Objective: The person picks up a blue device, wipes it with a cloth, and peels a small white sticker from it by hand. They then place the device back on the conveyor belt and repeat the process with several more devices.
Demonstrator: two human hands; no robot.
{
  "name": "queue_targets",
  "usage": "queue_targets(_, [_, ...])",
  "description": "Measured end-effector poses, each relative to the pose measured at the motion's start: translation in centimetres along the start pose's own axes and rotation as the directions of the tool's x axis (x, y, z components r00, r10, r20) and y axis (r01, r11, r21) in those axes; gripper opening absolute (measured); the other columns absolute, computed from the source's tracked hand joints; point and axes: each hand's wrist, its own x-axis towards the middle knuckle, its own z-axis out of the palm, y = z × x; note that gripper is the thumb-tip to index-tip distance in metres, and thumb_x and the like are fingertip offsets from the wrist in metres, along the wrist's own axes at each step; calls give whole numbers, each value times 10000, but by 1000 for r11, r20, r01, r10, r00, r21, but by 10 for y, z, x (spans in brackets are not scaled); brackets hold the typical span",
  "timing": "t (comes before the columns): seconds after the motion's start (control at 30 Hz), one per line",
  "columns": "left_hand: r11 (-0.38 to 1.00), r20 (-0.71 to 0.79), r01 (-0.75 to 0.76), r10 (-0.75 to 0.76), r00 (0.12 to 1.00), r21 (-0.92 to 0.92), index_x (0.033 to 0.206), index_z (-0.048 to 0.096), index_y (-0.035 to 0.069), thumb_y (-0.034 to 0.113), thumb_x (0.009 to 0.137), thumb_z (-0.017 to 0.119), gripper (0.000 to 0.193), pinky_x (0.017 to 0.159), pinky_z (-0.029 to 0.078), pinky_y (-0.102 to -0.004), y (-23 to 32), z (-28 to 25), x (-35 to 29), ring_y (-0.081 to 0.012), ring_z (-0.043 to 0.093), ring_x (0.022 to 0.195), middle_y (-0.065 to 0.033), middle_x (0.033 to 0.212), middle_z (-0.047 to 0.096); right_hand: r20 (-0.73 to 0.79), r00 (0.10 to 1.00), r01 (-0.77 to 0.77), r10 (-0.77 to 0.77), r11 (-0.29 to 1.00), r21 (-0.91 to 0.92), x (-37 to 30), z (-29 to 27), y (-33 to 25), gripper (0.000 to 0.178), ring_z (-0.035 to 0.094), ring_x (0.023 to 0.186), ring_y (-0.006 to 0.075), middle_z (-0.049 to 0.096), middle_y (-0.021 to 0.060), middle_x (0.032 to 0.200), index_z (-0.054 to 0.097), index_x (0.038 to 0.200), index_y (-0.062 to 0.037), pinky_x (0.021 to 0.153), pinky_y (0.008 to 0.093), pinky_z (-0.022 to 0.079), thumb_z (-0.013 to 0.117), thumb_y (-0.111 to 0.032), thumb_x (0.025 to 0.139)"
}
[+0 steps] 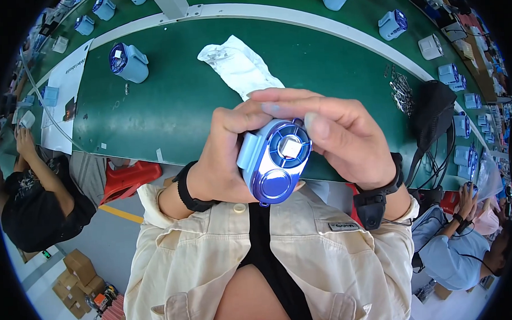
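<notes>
At frame centre, my left hand (219, 150) wraps the blue device (261, 157); my right hand (348, 131) curves loosely over its upper end. Likely light, stiff (glossy face (275, 183) probably slippery), it's best held by the sides.

We have one handheld device (267, 171): light-blue body, glossy violet-blue face turned up to the camera. We see a round spoked grille (278, 158) toward the far end, white square sticker (290, 148) on it, a disc (275, 183) at the near end, light-blue handle (248, 151) along the left side. Leans slightly, far end rightward. Held up in the hands (213, 153); thumb contact at the upper right looks likely, but we can't confirm.
</notes>
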Motion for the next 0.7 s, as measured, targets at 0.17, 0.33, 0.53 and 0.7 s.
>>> queue_targets(0.17, [999, -28, 36, -36, 999, -27, 1194, 333, 67, 157, 619, 908, 818, 840, 473, -384, -1, 2, -5, -282, 605, 1001, -204, 1116, 554, -4, 994, 106, -108, 986, -130, 0, 6, 3, 346, 515, 1236, 306, 507, 227, 1345, 623, 1206, 13, 1050, 402, 393, 631, -133, 892])
queue_targets(0.33, [997, 3, -53, 53, 999, 62, 1204, 358, 78, 145, 620, 898, 798, 836, 486, -398, -6, 2, -5, -309, 613, 1001, -195, 1108, 578, 61, 995, 83, -77, 992, -92, -1, 2, 5, 370, 507, 1234, 304, 482, 239, 1360, 621, 1205, 15, 1051, 398, 380, 633, -139, 868])
queue_targets(0.53, [994, -35, -57, 60, 998, 90, 1210, 369, 82, 131, 626, 885, 781, 840, 490, -402, -4, 3, 0, -324, 615, 1004, -194, 1107, 588, -13, 999, 46, -46, 998, 48, -5, 9, 11, 385, 493, 1240, 304, 445, 252, 1390, 616, 1200, 17, 1050, 398, 370, 637, -116, 840])
queue_targets(0.7, [984, -49, -74, 83, 995, 159, 1211, 345, 73, 116, 638, 876, 783, 845, 483, -385, -10, 4, -1, -309, 607, 1010, -215, 1140, 563, -63, 993, 102, -101, 995, 14, -4, 10, 19, 377, 486, 1247, 307, 428, 256, 1403, 612, 1190, 30, 1052, 405, 372, 629, -151, 860])
